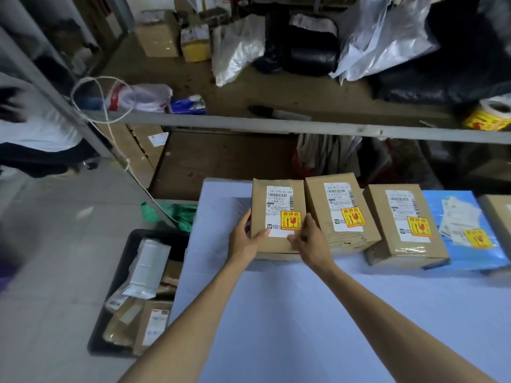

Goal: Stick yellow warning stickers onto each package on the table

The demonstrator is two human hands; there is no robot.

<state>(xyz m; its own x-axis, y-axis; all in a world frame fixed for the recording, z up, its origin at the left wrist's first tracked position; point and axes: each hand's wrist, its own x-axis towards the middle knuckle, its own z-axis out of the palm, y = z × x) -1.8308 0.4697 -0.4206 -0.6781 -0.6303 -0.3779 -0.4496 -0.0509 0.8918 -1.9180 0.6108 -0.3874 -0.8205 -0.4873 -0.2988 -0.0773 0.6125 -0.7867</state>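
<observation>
Both hands grip leftmost box [278,217]: left hand [246,237], right hand [311,239] w/ fingertips hidden; far-right box [499,217] cut off.

Both arms are totally bare, no sleeves anywhere up to the frame edge. Left hand [247,236] and right hand [312,241]: no gloves, rings, watch or wristbands. Short, plain nails.

Lighting evenly and softly from above, leaving only faint shadows on the table [276,313]. Blurring heavily toward the left edge. Bending straight shelf rails [249,124] through wide-angle distortion. Dimming upper-right corner.
</observation>
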